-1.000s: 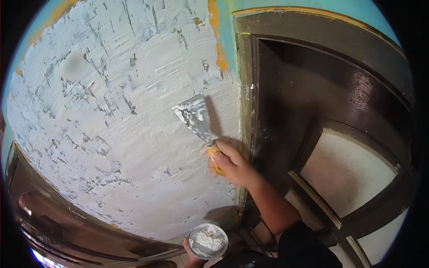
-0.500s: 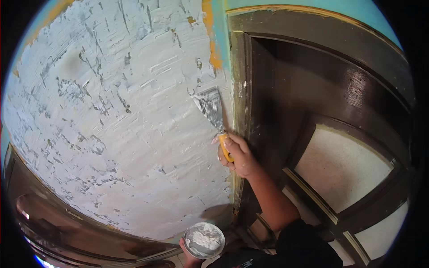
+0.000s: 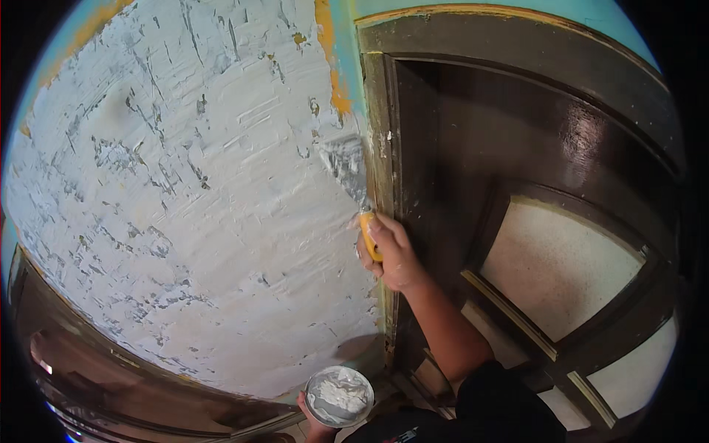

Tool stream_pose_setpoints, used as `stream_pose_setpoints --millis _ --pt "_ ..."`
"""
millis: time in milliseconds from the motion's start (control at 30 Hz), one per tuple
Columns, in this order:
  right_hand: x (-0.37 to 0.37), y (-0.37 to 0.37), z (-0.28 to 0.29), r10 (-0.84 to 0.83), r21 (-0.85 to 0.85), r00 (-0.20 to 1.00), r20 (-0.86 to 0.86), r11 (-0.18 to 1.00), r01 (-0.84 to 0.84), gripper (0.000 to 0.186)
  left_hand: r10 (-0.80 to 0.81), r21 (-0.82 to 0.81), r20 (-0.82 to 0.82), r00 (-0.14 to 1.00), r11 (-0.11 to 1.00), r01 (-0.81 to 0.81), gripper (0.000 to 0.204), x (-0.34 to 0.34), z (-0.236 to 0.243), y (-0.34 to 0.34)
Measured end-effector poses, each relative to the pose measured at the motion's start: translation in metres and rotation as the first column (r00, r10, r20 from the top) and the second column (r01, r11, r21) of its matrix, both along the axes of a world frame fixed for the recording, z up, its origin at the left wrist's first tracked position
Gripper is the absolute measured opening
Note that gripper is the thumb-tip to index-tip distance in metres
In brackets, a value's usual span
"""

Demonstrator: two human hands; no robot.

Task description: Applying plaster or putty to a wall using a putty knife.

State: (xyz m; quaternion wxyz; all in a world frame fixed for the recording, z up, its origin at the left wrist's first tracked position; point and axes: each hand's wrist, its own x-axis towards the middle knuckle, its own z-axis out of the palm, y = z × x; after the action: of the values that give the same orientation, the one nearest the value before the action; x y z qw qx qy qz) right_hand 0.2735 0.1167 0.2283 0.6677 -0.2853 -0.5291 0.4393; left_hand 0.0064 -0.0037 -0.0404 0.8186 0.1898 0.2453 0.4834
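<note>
My right hand (image 3: 391, 253) grips the yellow handle of a putty knife (image 3: 346, 164), its wide metal blade smeared with white paste. The blade lies against the coated wall (image 3: 244, 192), close beside the door frame. Rough white filler covers this wall, with grey streaks and pits showing through. Low at the bottom, my left hand (image 3: 316, 422) holds a round bowl (image 3: 311, 399) by its side. White putty (image 3: 343, 391) fills much of the bowl. Most of the left fingers are hidden behind it.
A dark wooden door frame (image 3: 379, 111) runs up right of the blade. Beyond it stands a dark panelled door (image 3: 502, 133) with pale panels (image 3: 565, 266). Orange and turquoise paint (image 3: 341, 81) edges the filler. Dark wooden trim (image 3: 96, 354) curves along the lower left.
The view has shifted slightly, so wall and door frame appear further left. My right hand's putty knife now sits nearer the door frame. The bowl stays in my left hand.
</note>
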Motion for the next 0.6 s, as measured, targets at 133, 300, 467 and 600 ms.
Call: stream_pose_setpoints --millis 133,300,467,600 --pt "0.000 -0.021 -0.162 0.018 -0.355 0.998 -0.064 0.934 -0.040 0.034 0.145 -0.011 -0.050 0.988 0.989 -0.146 0.095 -0.016 -0.020 -0.006" --pt "0.019 -0.097 -0.229 0.141 -0.508 0.974 -0.175 0.835 -0.212 0.034 0.171 -0.244 0.300 0.938 0.965 -0.097 0.094 -0.023 0.007 -0.008" --pt "0.029 -0.041 -0.155 0.133 -0.223 0.968 0.211 0.971 -0.085 0.029 0.175 -0.330 0.488 0.855 0.944 -0.005 0.094 -0.027 -0.004 -0.015" --pt "0.013 -0.037 -0.146 0.059 -0.219 0.986 0.158 0.975 -0.023 0.025 0.041 -0.023 0.053 0.998 0.999 -0.039 0.094 -0.008 0.013 -0.006"
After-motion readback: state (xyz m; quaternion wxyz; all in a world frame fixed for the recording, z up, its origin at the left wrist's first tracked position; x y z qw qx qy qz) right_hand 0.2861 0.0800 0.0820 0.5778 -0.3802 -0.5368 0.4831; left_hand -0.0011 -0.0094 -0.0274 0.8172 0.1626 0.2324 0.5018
